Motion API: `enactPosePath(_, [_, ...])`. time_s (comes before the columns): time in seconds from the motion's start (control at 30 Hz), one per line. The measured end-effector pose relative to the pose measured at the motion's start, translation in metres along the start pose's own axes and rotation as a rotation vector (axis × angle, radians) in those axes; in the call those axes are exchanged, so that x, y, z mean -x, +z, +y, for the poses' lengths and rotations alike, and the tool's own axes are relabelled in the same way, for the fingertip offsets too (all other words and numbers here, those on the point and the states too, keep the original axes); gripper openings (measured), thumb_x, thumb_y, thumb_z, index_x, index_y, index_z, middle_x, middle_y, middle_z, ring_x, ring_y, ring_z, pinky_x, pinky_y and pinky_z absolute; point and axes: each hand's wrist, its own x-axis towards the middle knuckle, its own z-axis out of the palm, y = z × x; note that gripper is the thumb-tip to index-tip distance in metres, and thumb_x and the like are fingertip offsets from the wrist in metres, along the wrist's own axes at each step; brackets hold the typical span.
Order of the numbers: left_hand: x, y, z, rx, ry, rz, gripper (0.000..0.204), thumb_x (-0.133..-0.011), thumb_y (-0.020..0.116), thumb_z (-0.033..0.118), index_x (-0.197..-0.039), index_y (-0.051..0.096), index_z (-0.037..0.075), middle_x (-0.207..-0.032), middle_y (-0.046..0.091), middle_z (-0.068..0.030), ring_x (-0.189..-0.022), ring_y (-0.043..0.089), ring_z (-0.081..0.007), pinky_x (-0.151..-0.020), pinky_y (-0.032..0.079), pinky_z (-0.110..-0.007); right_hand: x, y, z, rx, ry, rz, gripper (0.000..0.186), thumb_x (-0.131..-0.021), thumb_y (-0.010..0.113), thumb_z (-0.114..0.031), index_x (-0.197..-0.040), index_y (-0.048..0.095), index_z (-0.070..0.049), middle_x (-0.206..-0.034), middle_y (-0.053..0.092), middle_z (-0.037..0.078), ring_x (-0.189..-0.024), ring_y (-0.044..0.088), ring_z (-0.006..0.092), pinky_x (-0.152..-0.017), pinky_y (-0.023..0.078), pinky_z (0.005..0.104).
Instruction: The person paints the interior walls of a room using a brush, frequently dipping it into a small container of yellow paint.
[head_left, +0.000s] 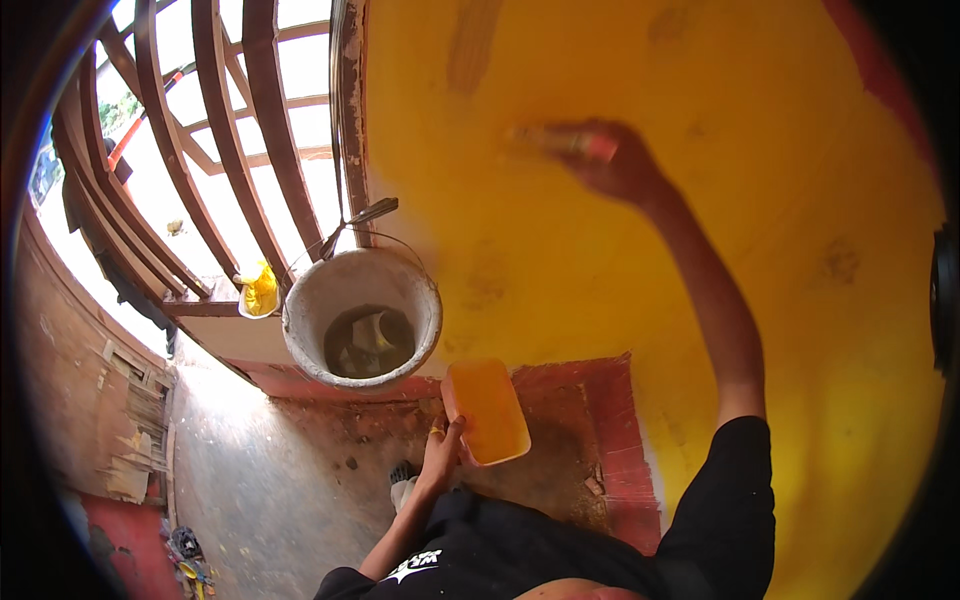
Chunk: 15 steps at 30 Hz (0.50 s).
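Head view, the only one I've got: right hand [612,165] is up against the yellow wall [590,290], fingers closed round the handle of a brush [552,138], head pointing left. Hand and brush are blurred, so I can't tell whether the bristles touch the wall. Left hand [438,455] is low, gripping the left side of a clear tub [488,412], thumb at the edge, other fingers mostly hidden. Tub looks orange-yellow inside; depth of paint I can't read. It sits below the brush and slightly left, well apart from it. Step in hand, my read: working yellow over the wall. Coat looks uneven: dark smudges [485,272] show, and it fades pale toward the grille [270,110] on the left. Next stroke, I'd say, calls for a firm grip, brush laid flat, light pressure, and care near that left edge and along the red band [622,430] at the bottom. Reloading would call for bringing brush and tub together, tub level so nothing slops over. Bucket [300,335] hangs by its handle beside the grille, murky liquid in it, just up and left of the tub; I'd want the left arm clear of it.
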Motion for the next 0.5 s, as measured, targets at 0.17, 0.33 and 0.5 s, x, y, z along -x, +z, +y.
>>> enactPosePath(0.17, [0.002, 0.000, -0.009, 0.021, -0.033, 0.008, 0.050, -0.094, 0.054, 0.037, -0.121, 0.047, -0.003, -0.088, 0.059, -0.0092, -0.067, 0.057, -0.0125, -0.052, 0.044, -0.025, -0.042, -0.084, -0.010, 0.030, 0.024, 0.461, 0.021, -0.090, 0.065, -0.015, -0.109, 0.066, -0.006, -0.100, 0.070, 0.008, -0.085, 0.068, 0.0191, -0.076, 0.054, 0.0307])
enactPosePath(0.33, [-0.006, 0.003, -0.022, 0.030, 0.047, 0.050, 0.050, -0.094, 0.053, 0.036, -0.122, 0.046, -0.006, -0.093, 0.061, -0.0111, -0.073, 0.059, -0.0143, -0.058, 0.046, -0.025, -0.012, -0.032, -0.005, 0.342, 0.130, 0.531, 0.051, -0.075, 0.062, -0.001, -0.125, 0.061, -0.012, -0.120, 0.063, 0.005, -0.103, 0.063, 0.0249, -0.085, 0.053, 0.0299])
enactPosePath(0.5, [-0.014, -0.002, -0.015, -0.026, 0.176, 0.029, 0.049, -0.095, 0.053, 0.032, -0.123, 0.046, -0.007, -0.106, 0.061, -0.0150, -0.090, 0.060, -0.0186, -0.075, 0.048, -0.029, 0.055, 0.080, -0.056, 0.306, 0.138, 0.381, 0.053, -0.075, 0.061, -0.005, -0.128, 0.057, -0.009, -0.114, 0.063, 0.009, -0.101, 0.062, 0.0259, -0.083, 0.054, 0.0330])
